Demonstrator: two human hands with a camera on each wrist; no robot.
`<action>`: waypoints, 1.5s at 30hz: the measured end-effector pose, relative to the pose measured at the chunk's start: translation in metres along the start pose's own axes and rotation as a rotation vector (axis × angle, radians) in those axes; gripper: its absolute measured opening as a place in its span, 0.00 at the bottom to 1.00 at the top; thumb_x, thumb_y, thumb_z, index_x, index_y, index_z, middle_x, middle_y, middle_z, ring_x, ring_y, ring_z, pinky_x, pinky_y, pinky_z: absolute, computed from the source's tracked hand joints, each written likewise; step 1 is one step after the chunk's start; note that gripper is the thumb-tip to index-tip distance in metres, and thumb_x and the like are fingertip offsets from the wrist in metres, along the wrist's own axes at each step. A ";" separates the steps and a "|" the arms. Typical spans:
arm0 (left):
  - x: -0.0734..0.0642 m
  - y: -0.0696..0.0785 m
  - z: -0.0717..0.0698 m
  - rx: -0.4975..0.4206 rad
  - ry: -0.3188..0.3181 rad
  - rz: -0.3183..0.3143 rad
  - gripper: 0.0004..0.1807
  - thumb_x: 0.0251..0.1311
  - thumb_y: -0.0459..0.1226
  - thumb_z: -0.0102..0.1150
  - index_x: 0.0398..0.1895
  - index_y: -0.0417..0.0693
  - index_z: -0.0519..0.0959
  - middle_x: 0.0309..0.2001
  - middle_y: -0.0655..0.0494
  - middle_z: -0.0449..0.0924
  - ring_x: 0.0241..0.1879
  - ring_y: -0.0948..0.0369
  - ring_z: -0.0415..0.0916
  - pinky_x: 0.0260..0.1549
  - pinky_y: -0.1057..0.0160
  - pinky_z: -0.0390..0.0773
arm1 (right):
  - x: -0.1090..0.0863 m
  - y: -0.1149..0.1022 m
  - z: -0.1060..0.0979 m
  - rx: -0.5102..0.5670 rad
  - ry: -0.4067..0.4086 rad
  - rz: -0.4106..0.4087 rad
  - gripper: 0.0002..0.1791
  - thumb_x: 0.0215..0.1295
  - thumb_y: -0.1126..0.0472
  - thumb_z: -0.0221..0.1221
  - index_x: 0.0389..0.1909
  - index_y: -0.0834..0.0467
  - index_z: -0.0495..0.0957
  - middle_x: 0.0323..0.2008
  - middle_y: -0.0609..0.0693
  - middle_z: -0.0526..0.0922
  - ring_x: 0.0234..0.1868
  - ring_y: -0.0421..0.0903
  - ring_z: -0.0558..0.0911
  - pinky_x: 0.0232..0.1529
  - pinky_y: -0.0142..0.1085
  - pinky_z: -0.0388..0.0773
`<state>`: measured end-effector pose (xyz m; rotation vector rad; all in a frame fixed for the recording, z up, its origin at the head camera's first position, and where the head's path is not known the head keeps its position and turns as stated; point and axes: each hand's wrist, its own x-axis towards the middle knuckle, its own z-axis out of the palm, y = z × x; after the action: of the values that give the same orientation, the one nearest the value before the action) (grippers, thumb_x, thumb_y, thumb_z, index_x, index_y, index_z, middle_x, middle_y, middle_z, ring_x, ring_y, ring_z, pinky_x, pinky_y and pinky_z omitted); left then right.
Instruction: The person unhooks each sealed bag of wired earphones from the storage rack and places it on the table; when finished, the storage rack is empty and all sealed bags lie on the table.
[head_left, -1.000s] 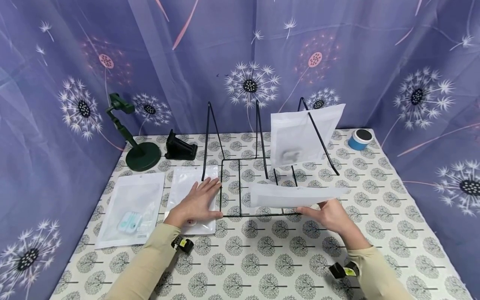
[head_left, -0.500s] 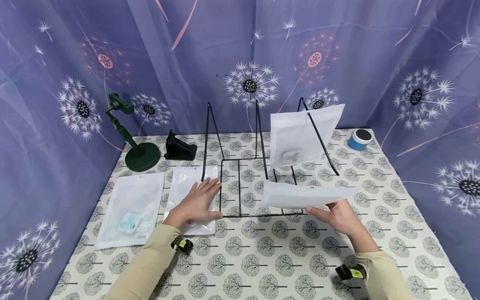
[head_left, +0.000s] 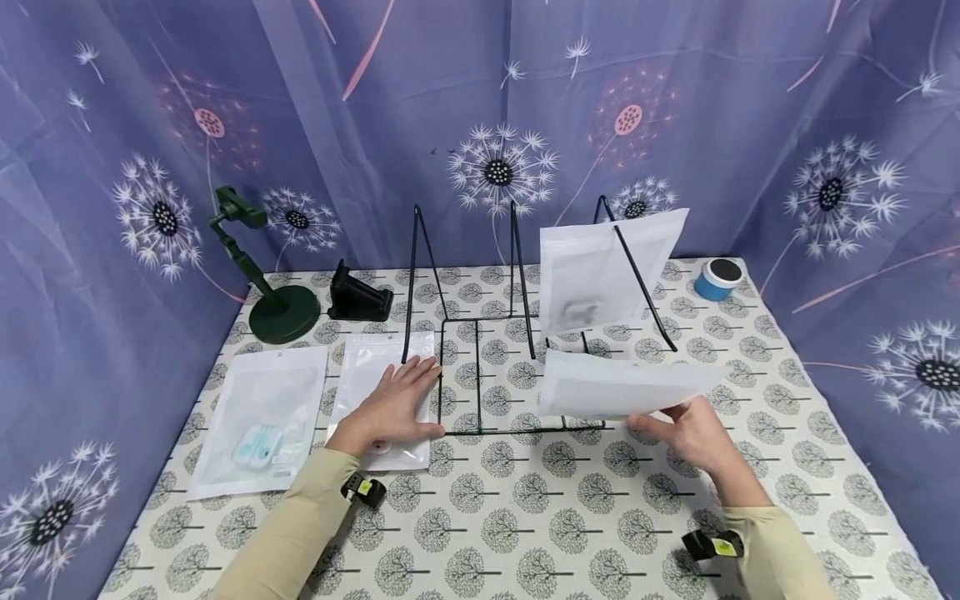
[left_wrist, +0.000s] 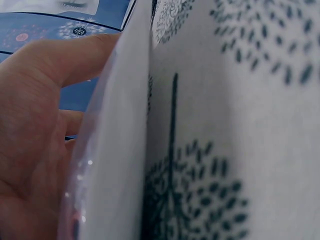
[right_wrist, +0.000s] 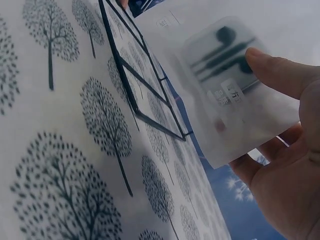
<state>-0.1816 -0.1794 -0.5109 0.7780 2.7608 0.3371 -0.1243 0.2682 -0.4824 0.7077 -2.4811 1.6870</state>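
Note:
My right hand pinches a white zip pouch by its lower right part, thumb on the near side. The pouch tilts above the front right of a black wire rack. In the right wrist view, earphones in a case show through its frosted face. My left hand rests with fingers spread on another white zip pouch lying flat, fingertips at the rack's left edge. A third white pouch stands upright between the rack's right-hand dividers, a dark shape inside it.
Left of the hands lies a larger white pouch with a pale blue case inside. A dark green stand and a black holder stand behind it. A blue jar sits at the back right. A curtain surrounds the table.
My right hand has moved to the right with the pouch, and the pouch's face has tipped further into view. My left hand has stayed in place.

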 end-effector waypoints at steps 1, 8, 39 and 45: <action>0.000 0.000 0.000 0.001 0.000 0.000 0.58 0.50 0.67 0.60 0.78 0.48 0.48 0.79 0.50 0.40 0.77 0.47 0.37 0.72 0.36 0.41 | 0.000 0.001 -0.002 0.001 0.002 0.005 0.29 0.47 0.78 0.68 0.54 0.65 0.77 0.50 0.38 0.83 0.47 0.36 0.84 0.51 0.27 0.80; -0.001 0.000 0.000 -0.003 0.010 0.008 0.58 0.50 0.66 0.61 0.77 0.48 0.49 0.79 0.50 0.41 0.77 0.46 0.38 0.71 0.35 0.42 | -0.008 0.008 -0.014 -0.022 0.039 0.077 0.27 0.49 0.77 0.67 0.53 0.65 0.75 0.47 0.35 0.83 0.43 0.36 0.84 0.42 0.30 0.84; 0.000 0.000 0.000 -0.012 0.012 0.003 0.58 0.49 0.66 0.62 0.77 0.47 0.49 0.79 0.50 0.40 0.77 0.46 0.38 0.71 0.34 0.41 | -0.031 0.036 -0.069 0.054 0.045 0.312 0.19 0.62 0.72 0.60 0.55 0.60 0.77 0.43 0.33 0.85 0.39 0.37 0.86 0.38 0.30 0.84; 0.001 -0.001 0.002 -0.007 0.014 0.001 0.59 0.49 0.66 0.62 0.77 0.48 0.49 0.79 0.50 0.40 0.77 0.47 0.37 0.71 0.35 0.41 | -0.037 0.042 -0.075 0.202 0.037 0.348 0.19 0.63 0.75 0.58 0.51 0.53 0.79 0.40 0.40 0.87 0.37 0.42 0.87 0.37 0.35 0.86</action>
<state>-0.1826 -0.1798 -0.5129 0.7787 2.7704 0.3538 -0.1235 0.3604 -0.4996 0.2593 -2.5478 2.0648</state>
